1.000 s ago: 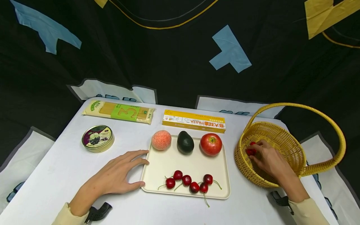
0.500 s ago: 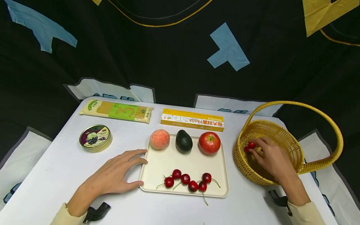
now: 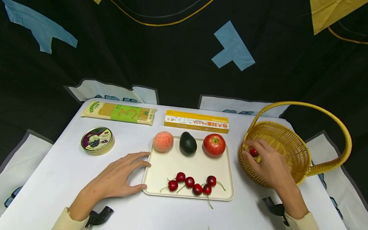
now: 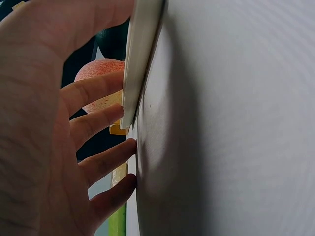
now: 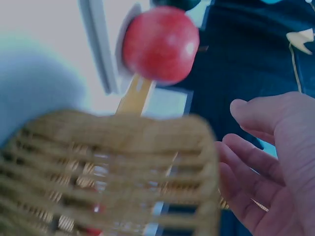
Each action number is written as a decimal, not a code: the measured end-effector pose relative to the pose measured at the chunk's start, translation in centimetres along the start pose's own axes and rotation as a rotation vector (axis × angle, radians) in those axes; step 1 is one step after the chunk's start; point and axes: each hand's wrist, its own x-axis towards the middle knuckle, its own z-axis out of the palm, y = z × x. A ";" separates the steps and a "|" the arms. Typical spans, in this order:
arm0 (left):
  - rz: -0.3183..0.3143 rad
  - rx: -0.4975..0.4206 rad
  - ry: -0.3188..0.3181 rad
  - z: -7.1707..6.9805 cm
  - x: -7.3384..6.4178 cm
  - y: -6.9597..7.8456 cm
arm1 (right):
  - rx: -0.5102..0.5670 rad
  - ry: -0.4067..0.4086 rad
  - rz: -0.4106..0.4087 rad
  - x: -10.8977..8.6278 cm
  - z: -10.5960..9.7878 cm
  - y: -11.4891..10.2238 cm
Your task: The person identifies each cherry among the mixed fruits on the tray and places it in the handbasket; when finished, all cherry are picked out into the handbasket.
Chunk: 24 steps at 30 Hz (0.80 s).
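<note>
"What fills the lower frame?"

"A white desk (image 3: 161,217), with a yellow wicker basket (image 3: 300,155) at lower right and a cream tray (image 3: 184,163) at lower centre."

"And the hands?"

"The left hand (image 3: 120,179), fingers spread, touches the tray's left edge. The right hand (image 3: 271,164), the nearer one to the cherry (image 3: 254,152), is over the basket's left side, its thumb and fingers apart, nothing visible between them in the right wrist view."

"Where's that cherry?"

"Inside the basket, just right of those fingertips, seemingly below. Glossy, red, roundish, partly hidden; no clear long axis."
</note>
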 end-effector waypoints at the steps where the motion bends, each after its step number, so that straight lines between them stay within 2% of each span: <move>1: 0.000 -0.001 0.001 0.0 0.0 0.0 | 0.009 -0.003 -0.017 0.1 0.1 -0.3; 7: 0.000 0.001 0.001 0.0 0.0 0.0 | 0.095 -0.078 -0.093 0.1 0.8 -1.9; 12: 0.003 0.002 0.006 0.1 0.0 -0.1 | 0.225 -0.167 -0.068 -0.1 1.7 -2.9; 16: 0.001 0.001 0.007 0.1 0.0 -0.1 | 0.330 -0.228 -0.083 -0.3 2.5 -3.5; 24: -0.003 -0.004 0.006 0.1 0.0 0.0 | 0.399 -0.395 -0.085 -0.8 3.5 -4.6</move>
